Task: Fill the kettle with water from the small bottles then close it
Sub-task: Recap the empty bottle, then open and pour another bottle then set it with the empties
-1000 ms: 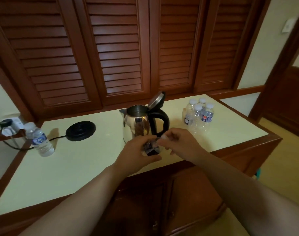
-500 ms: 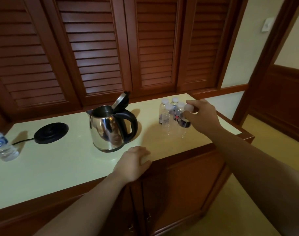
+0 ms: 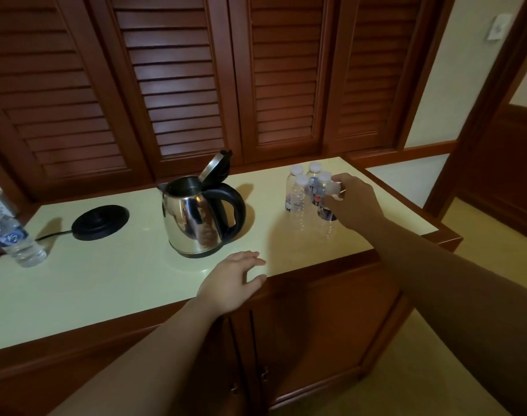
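A steel kettle (image 3: 196,217) with a black handle stands on the pale countertop (image 3: 112,280), its lid tilted open. Right of it stands a cluster of several small clear bottles (image 3: 298,199) with white caps. My right hand (image 3: 353,202) grips the nearest bottle (image 3: 328,205) of the cluster around its top, the bottle standing on the counter. My left hand (image 3: 232,280) rests flat on the counter's front edge, just in front of the kettle, holding nothing.
The black kettle base (image 3: 100,222) with its cord lies left of the kettle. Another water bottle (image 3: 14,238) stands at the far left beside a wall socket. Louvred wooden doors rise behind the counter; cabinet doors sit below it.
A second ago both hands held a small bottle before the kettle. My right hand then moved to the bottle cluster and took hold of one; my left went down to the counter edge.
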Demonstrator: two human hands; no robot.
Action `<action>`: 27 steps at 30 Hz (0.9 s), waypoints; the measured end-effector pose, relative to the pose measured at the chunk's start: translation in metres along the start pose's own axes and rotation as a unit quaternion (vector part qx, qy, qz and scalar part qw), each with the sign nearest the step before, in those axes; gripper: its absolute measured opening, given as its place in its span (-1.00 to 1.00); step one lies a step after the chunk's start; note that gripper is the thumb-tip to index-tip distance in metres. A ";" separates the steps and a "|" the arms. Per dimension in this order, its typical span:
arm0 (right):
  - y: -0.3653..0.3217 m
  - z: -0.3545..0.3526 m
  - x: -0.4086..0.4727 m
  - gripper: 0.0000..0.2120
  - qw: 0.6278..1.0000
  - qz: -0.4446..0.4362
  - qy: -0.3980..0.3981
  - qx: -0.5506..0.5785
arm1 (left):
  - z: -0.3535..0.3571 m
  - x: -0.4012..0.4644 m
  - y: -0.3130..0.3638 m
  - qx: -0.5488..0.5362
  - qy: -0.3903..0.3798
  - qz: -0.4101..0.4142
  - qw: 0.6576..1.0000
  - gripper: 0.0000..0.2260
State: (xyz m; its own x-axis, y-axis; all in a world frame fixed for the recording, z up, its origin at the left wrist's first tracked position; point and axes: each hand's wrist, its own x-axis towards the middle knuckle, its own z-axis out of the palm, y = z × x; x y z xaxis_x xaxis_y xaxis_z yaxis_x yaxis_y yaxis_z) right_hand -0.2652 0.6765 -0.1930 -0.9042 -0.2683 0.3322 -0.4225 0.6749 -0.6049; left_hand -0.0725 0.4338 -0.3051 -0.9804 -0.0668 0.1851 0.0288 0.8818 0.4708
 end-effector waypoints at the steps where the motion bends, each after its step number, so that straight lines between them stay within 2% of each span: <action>1: 0.000 0.001 0.000 -0.47 1.000 0.006 -0.002 0.004 | 0.000 0.000 0.000 0.000 -0.001 0.001 1.000 -0.61; 3: 0.000 0.000 -0.003 -0.38 1.000 0.020 -0.003 0.014 | 0.000 0.000 -0.001 -0.004 -0.002 0.003 1.000 -0.61; 5: -0.002 -0.002 -0.008 -0.32 0.999 0.015 0.030 0.010 | 0.000 0.001 -0.002 -0.008 0.001 0.007 1.000 -0.62; 9: -0.021 0.006 -0.031 -0.46 0.985 -0.092 0.143 -0.033 | -0.002 0.000 -0.002 -0.030 0.018 0.005 0.999 -0.67; 12: -0.044 0.023 -0.056 -0.57 0.972 -0.160 0.153 -0.083 | -0.007 -0.005 -0.005 -0.047 0.042 0.000 0.998 -0.72; 15: -0.066 0.051 -0.079 -0.68 0.970 -0.207 0.115 -0.058 | -0.020 -0.018 -0.016 -0.063 0.057 -0.016 0.996 -0.74; 21: -0.124 0.116 -0.118 -0.75 0.963 -0.256 -0.059 -0.055 | -0.063 -0.067 -0.065 -0.038 0.071 -0.039 0.996 -0.77; 27: -0.183 0.190 -0.138 -0.61 0.952 -0.270 -0.133 -0.047 | -0.118 -0.117 -0.125 -0.018 0.085 -0.073 0.994 -0.77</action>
State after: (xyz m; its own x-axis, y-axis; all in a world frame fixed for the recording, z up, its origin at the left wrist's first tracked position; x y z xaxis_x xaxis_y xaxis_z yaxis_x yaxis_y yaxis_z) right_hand -0.0749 0.4595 -0.2651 -0.5448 -0.7503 0.3745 -0.8349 0.4435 -0.3260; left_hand 0.0619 0.2765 -0.2842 -0.9280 -0.2726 0.2540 -0.1011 0.8404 0.5324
